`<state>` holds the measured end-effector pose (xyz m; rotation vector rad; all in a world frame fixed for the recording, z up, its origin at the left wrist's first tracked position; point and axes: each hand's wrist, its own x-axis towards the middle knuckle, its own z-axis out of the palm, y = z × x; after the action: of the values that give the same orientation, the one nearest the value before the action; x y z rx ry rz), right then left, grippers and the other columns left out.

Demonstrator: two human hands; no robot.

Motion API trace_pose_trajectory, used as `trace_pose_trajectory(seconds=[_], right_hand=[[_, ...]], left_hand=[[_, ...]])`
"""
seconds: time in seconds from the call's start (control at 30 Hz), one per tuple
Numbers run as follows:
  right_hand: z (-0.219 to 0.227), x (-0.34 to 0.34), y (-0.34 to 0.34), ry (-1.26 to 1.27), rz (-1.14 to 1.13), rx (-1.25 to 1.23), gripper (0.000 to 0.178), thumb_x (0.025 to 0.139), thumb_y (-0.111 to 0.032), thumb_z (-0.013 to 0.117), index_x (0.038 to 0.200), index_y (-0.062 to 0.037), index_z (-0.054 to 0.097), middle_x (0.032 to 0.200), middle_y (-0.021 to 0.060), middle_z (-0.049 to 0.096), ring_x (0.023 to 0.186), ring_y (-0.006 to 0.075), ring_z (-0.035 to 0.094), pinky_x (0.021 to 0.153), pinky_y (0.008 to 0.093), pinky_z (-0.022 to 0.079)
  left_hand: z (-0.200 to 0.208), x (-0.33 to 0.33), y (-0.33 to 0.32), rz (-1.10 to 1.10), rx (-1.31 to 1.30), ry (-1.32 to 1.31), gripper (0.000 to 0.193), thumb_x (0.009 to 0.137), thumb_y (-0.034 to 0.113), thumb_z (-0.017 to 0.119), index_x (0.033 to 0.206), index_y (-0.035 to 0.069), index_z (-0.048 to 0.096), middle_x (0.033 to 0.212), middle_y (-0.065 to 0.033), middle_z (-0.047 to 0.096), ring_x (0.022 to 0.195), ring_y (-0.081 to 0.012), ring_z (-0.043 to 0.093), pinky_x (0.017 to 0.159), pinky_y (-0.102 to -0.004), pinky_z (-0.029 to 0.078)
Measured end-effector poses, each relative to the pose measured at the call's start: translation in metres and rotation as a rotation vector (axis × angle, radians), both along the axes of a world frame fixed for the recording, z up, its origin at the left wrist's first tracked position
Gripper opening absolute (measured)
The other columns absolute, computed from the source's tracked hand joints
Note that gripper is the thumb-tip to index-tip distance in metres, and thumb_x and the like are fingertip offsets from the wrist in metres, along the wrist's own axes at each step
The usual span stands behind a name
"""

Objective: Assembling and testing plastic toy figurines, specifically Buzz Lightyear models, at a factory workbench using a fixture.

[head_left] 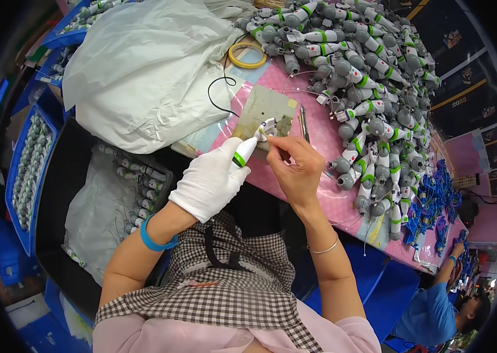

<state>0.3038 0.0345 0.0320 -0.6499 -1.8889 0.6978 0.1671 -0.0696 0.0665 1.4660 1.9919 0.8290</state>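
Observation:
My left hand (208, 181), in a white glove, is closed around a toy arm (249, 149). The part is white with a bright green band, and its small hand-shaped end points up and away from me. My bare right hand (298, 167) is held in a pinch close beside that end. Whatever lies between its fingertips is too small to make out. Just beyond both hands lies a flat grey plate (263, 105) on the table. A slim dark pen-like tool (304, 125) rests to the right of the plate.
A large heap of similar toy arms (372, 76) covers the table's right side, with blue parts (436, 197) beyond. Yellow tape (232, 57) and a white plastic bag (142, 76) lie at the far left. A black bin (54, 206) stands left; a co-worker (430, 317) is at right.

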Motion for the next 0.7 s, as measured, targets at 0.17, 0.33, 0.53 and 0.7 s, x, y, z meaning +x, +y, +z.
trace_pose_trajectory(seconds=[0.17,0.33,0.53,0.7], right_hand=[[0.005,-0.001,0.001,-0.034,-0.024,0.017,0.013,0.071,0.005,0.066,0.083,0.0010,0.068,0.070,0.0062,0.063,0.056,0.0098,0.057,0.052,0.0216,0.045],[0.000,0.003,-0.002,0.008,-0.009,0.010,0.013,0.071,0.005,0.066,0.083,0.0009,0.068,0.070,0.0065,0.063,0.056,0.0098,0.056,0.052,0.0215,0.045],[-0.005,0.012,-0.004,-0.020,0.045,-0.033,0.013,0.072,0.004,0.066,0.084,0.0008,0.068,0.071,0.0057,0.063,0.057,0.0087,0.056,0.052,0.0210,0.044],[0.005,0.026,0.003,0.035,-0.059,-0.106,0.012,0.074,0.003,0.065,0.085,0.0005,0.069,0.071,0.0054,0.063,0.057,0.0078,0.054,0.053,0.0203,0.043]], left_hand=[[-0.004,0.000,-0.001,0.006,0.020,0.023,0.042,0.079,0.020,0.065,0.114,0.005,0.048,0.081,-0.0234,0.061,0.078,-0.0409,0.060,0.065,-0.0453,0.046],[-0.003,0.002,-0.002,0.018,0.007,0.029,0.042,0.079,0.020,0.065,0.114,0.005,0.048,0.082,-0.0234,0.061,0.078,-0.0418,0.059,0.065,-0.0457,0.046],[-0.007,0.001,0.000,0.012,0.027,0.039,0.038,0.080,0.022,0.063,0.109,0.003,0.049,0.078,-0.0245,0.061,0.075,-0.0418,0.061,0.066,-0.0471,0.048],[-0.007,-0.004,0.002,0.045,-0.057,-0.320,0.036,0.080,0.021,0.064,0.107,0.002,0.050,0.070,-0.0147,0.061,0.059,-0.0265,0.061,0.055,-0.0367,0.048]])
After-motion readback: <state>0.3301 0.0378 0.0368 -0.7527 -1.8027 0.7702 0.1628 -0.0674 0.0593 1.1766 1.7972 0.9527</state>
